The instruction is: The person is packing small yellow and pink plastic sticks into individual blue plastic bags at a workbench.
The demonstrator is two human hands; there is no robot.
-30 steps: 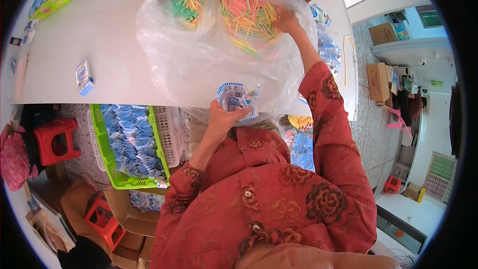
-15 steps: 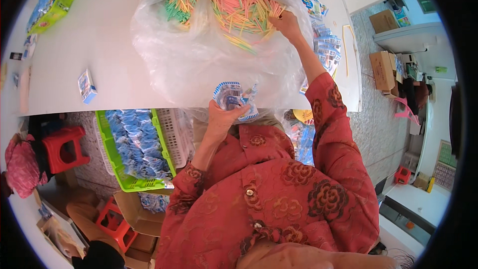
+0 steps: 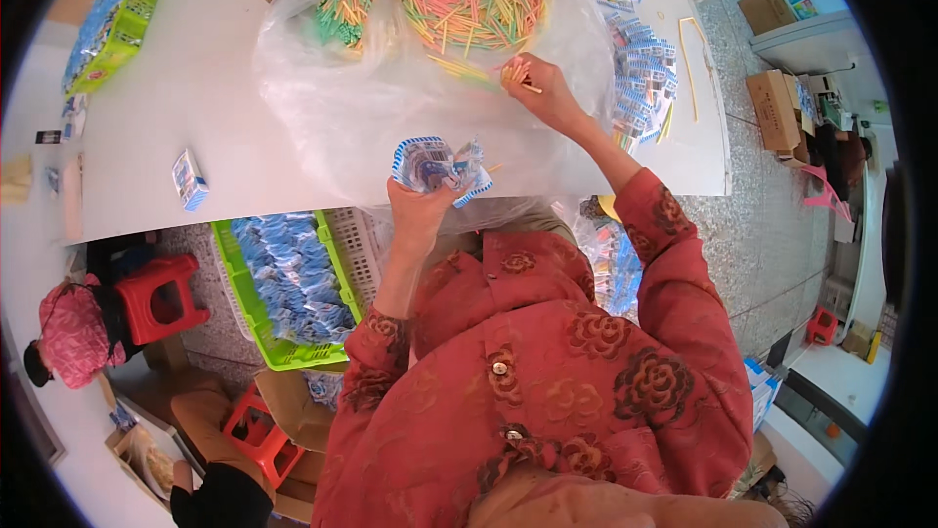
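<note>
My left hand [image 3: 418, 211] is closed around the lower part of a small clear packet [image 3: 424, 163] with blue-and-white striped edges. The packet's mouth gapes at the top, near the table's front edge. Above and to the right, my right hand [image 3: 549, 96] pinches a few short, thin yellow and pink sticks [image 3: 520, 75]. Under and beyond that hand spreads a large clear plastic bag [image 3: 327, 132]. Inside the bag lies a heap of thin pink, yellow and green sticks [image 3: 474, 12]; whether they are straws or sweets I cannot tell.
Striped packets [image 3: 645, 74] lie fanned on the table's right. A small blue-and-white box [image 3: 190, 179] stands left. Below the table edge is a green crate [image 3: 232, 279] of blue packets. Red stools [image 3: 161, 298] and a person's dark sleeve [image 3: 220, 499] are at lower left.
My right hand has come from the heap's right edge toward me and left, with sticks now showing in its fingers. The packet in my left hand has shifted slightly left and upward.
</note>
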